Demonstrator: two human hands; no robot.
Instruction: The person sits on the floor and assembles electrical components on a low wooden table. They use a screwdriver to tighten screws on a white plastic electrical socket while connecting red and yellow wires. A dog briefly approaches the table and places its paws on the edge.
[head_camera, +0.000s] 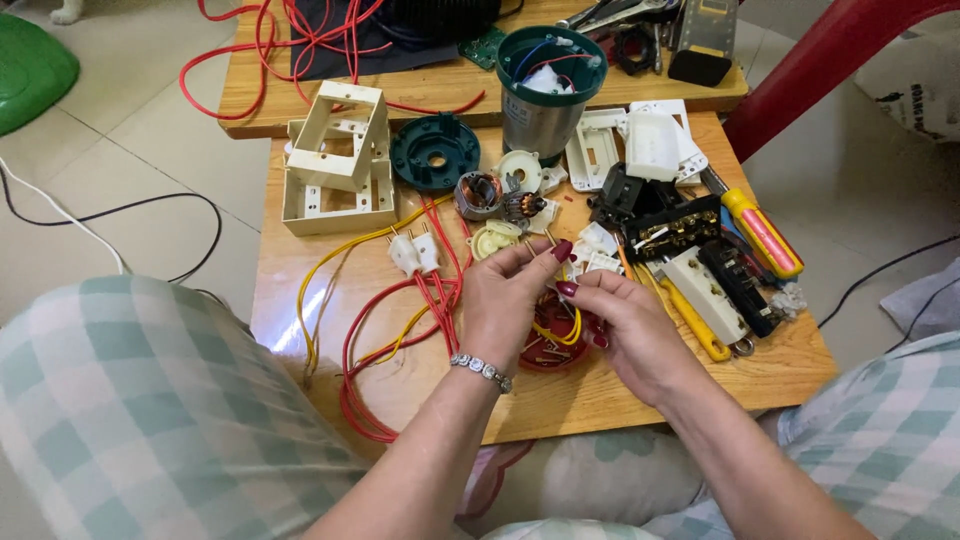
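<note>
Left hand (508, 300): fingertips pinched on a thin yellow wire (556, 335), with a silver bracelet at the wrist.
Right hand (625, 322): closed narrow on the same yellow wire, just beside the left hand.
Yellow wire: it runs down from the fingers to a round red plastic part (545, 350), which lies on the wooden counter (560, 400) under both hands.
Near left: white two-pin plug (414, 252) with red and yellow cables.
Near right: yellow-handled screwdriver (762, 234), white socket strip (706, 293).
Behind: metal cylinder with green rim (545, 95), cream plastic frames (338, 160).
</note>
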